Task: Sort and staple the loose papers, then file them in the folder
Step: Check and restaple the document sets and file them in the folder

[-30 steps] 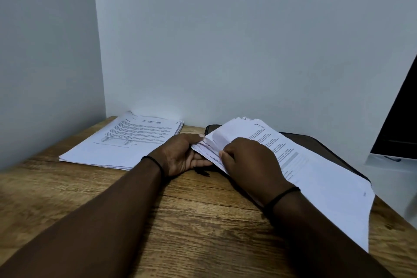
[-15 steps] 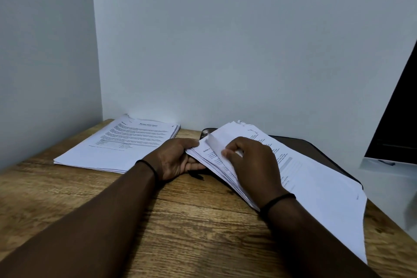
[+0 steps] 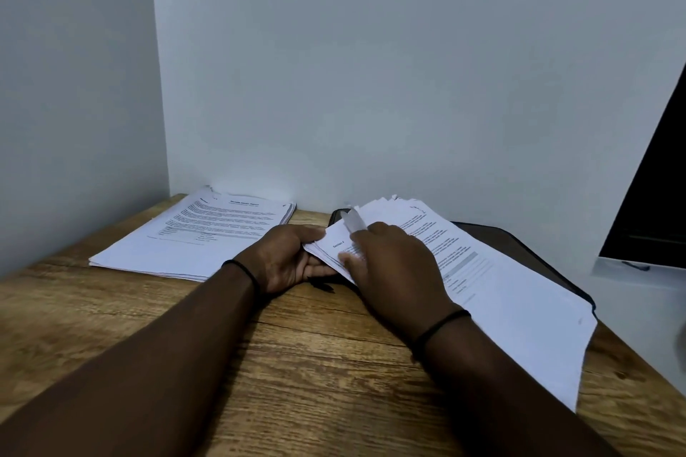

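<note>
Wood-grain table (image 3: 185, 315), set into a corner of pale walls; two lots of paper and one folder on it.

Dark folder (image 3: 519, 245): lies flat at the right rear of the table, mostly covered. Whether it is open or closed cannot be told. On top of it, a fanned stack of loose papers (image 3: 519, 293), printed side up, its near corner overhanging the folder toward the table's front edge.

Second stack of printed sheets (image 3: 200, 234): lies flat at the left rear, beside the wall, well apart from the folder.

Left hand (image 3: 286, 260): palm turned inward, thumb on top and fingers curled beneath the left edge of the fanned stack, gripping it. Thin black band at the wrist.

Right hand (image 3: 393, 267): laid over the same stack just beside the left hand, the two close together. Its fingers pinch a top sheet, whose corner curls upward (image 3: 354, 221). Matching black band at the wrist.

Dark panel (image 3: 653, 197): at the right edge, partly cut off.
</note>
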Action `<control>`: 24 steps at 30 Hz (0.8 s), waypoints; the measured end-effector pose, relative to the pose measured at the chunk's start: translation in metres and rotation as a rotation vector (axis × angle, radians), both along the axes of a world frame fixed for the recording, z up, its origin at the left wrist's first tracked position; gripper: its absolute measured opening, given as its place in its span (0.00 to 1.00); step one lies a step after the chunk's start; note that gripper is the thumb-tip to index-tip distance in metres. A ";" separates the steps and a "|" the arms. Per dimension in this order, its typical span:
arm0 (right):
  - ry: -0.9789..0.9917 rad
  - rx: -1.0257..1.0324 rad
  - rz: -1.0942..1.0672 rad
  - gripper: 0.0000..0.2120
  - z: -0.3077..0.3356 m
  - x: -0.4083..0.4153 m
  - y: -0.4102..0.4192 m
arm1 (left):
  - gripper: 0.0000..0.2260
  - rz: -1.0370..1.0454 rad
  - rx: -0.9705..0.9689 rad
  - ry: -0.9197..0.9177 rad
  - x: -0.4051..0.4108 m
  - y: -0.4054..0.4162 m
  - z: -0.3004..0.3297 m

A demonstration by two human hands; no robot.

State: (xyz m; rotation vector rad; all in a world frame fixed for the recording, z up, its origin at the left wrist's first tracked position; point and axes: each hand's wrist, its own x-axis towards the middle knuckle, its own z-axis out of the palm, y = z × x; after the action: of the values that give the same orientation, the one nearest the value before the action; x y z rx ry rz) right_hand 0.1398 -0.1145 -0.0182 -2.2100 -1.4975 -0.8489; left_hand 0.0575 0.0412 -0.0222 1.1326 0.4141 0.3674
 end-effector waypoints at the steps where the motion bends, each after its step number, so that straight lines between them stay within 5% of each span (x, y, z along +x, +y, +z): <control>1: 0.012 -0.039 -0.012 0.15 0.001 -0.002 -0.001 | 0.12 -0.003 -0.003 0.002 0.000 0.000 0.000; 13: -0.042 -0.043 0.004 0.06 -0.001 -0.011 0.001 | 0.11 -0.018 0.008 -0.006 0.003 0.002 -0.003; 24: 0.172 -0.026 0.046 0.17 0.001 -0.009 -0.007 | 0.16 -0.029 -0.003 -0.024 0.001 0.005 -0.005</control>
State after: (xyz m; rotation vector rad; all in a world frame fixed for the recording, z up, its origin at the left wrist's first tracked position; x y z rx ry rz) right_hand 0.1309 -0.1218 -0.0174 -2.1959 -1.4788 -0.6119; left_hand 0.0587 0.0467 -0.0268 1.1294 0.3764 0.3549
